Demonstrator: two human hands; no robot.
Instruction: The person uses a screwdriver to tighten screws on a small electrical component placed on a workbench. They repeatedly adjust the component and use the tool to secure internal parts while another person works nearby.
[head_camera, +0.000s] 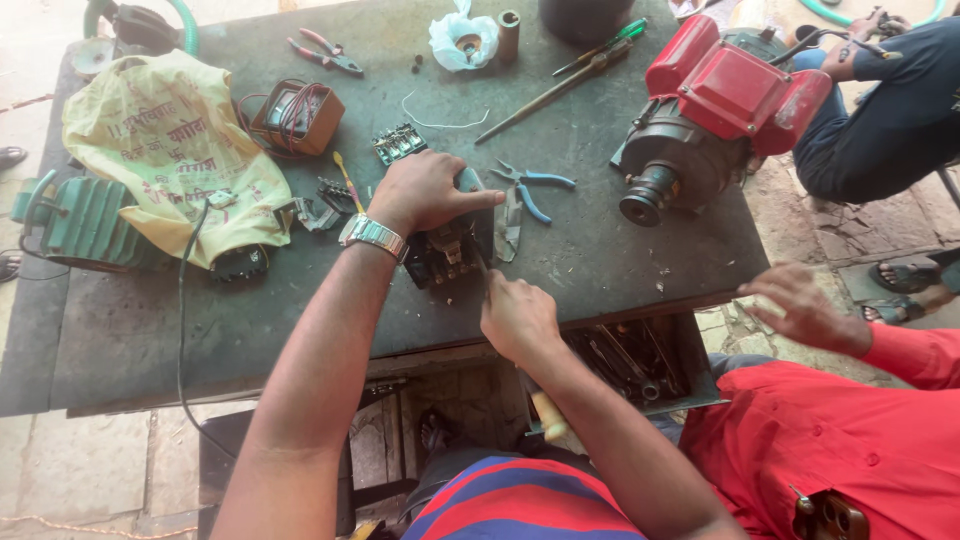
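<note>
1. The left hand (432, 190) lies palm down on a black switch block (447, 250) at the middle of the desk (150, 330), fingers spread flat over its top and pressing it in place; a metal watch (372, 236) sits on that wrist.
2. The right hand (518, 318) is closed around a thin tool (478, 264), its tip at the near side of the block. What kind of tool it is cannot be told.
3. Just right of the block lie blue-handled pliers (535, 188), beside a small grey metal plate (508, 225).
4. Further right stands a motor (700, 130) with a red cover, its shaft end facing the desk's middle.
5. Left of the block lie small black parts (325, 205) and a yellow-handled screwdriver (347, 178).
6. Behind them sits a brown coil unit (296, 117) with red wires, and red pliers (325, 52) near the far edge.
7. A yellow bag (170, 150) covers a green ribbed casing (80, 222) at the left end.
8. At the far edge lie a white bag (462, 40) and a long rod (555, 92).
9. A person in a red shirt (850, 440) sits at the right, one hand (800, 305) at the desk's corner.
10. An open tool drawer (640, 365) shows under the desk's edge.
</note>
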